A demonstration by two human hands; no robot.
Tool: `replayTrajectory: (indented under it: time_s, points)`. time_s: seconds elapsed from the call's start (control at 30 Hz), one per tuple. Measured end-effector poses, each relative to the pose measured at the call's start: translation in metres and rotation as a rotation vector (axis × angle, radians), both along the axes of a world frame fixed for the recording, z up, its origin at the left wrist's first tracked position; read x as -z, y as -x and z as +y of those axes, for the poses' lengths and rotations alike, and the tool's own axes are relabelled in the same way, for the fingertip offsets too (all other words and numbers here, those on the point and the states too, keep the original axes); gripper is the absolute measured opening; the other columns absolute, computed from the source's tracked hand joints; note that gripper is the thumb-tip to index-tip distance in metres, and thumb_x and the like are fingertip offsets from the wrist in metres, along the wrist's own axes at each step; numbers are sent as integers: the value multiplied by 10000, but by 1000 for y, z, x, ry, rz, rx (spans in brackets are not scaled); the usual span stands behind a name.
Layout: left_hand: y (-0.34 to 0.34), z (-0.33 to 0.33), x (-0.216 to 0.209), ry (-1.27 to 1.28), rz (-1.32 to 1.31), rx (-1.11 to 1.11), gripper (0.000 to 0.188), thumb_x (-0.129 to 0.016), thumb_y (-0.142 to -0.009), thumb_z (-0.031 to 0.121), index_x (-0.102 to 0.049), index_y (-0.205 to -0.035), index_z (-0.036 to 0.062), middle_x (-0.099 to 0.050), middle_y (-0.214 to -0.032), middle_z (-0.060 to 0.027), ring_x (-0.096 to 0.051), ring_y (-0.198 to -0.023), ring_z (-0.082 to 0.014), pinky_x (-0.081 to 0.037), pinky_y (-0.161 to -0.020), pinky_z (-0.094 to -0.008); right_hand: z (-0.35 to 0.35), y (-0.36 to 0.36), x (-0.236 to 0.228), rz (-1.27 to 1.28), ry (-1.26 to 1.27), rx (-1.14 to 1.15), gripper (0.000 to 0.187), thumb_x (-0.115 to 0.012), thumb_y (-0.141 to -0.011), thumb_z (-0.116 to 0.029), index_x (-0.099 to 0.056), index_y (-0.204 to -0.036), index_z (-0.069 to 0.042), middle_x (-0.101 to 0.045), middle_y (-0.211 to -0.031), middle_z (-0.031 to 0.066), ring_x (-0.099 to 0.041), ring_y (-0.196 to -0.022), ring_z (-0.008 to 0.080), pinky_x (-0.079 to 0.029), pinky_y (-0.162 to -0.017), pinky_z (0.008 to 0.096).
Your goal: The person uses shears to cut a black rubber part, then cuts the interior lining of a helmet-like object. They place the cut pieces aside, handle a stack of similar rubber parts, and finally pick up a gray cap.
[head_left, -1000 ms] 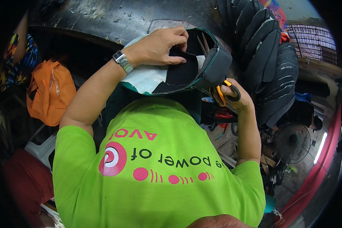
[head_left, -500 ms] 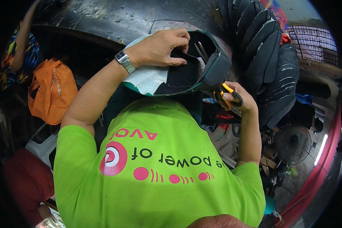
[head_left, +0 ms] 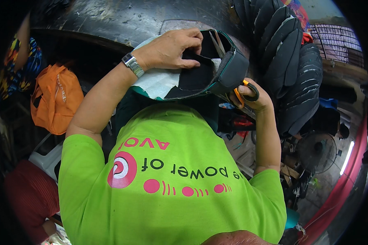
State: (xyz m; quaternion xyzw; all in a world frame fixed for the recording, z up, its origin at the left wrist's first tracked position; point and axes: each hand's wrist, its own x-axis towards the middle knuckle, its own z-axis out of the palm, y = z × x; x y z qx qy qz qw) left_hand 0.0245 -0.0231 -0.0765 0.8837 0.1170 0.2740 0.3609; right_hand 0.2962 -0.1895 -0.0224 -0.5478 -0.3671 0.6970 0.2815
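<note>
In front of me lies a curved padded fabric piece (head_left: 232, 75), black with green edging and a white lining on its left side. My left hand (head_left: 171, 48), with a metal watch on the wrist, is closed over its inner black panel, thumb and fingers pinching the panel's upper edge. My right hand (head_left: 254, 97) grips scissors (head_left: 240, 93) by their orange and black handles, at the right of the piece. The scissor blades show inside the piece's opening, and appear apart. The middle of the scissors is hidden behind the piece's dark outer wall.
A scuffed black work surface (head_left: 122, 18) spans the far side. Stacked dark padded pieces (head_left: 282, 53) stand close at the right. An orange bag (head_left: 56, 98) hangs at the left, near a person's red-clothed leg (head_left: 28, 196). A round fan (head_left: 316, 152) is at the lower right.
My right hand has shifted slightly up and left with the scissors, whose blades have spread and moved farther up inside the piece. My left hand has hardly moved.
</note>
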Motion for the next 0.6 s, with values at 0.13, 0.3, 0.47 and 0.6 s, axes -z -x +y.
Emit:
replayTrajectory:
  time_s: [0.13,0.3,0.47,0.6]
  points:
    - [-1,0,0,-18,-8,0,278,-810,-778,186,-615,-911,41,-570,-1086,-79,-601,-916,-246,-504,-800,-343,-1,2,3,21,28,41,286,-703,-853,-277,-630,-893,-4,-579,-617,77,-560,-500,137,-428,-486,246]
    - [0,0,0,-8,8,-2,275,-809,-781,192,-621,-916,45,-579,-1081,-77,-609,-911,-241,-511,-796,-335,-1,1,7,76,38,50,274,-698,-856,-263,-633,-911,-2,-584,-628,81,-570,-504,139,-430,-484,246]
    - [-1,1,0,-37,13,-11,268,-803,-793,203,-623,-917,49,-585,-1087,-70,-608,-897,-237,-512,-776,-330,0,1,11,135,26,60,257,-692,-887,-249,-637,-922,0,-578,-615,74,-556,-493,118,-410,-468,223]
    - [0,1,0,-35,-5,-3,254,-798,-797,194,-626,-920,54,-588,-1088,-65,-605,-888,-236,-514,-758,-329,1,2,11,90,27,53,264,-711,-898,-247,-629,-919,3,-568,-636,41,-536,-496,95,-400,-467,214]
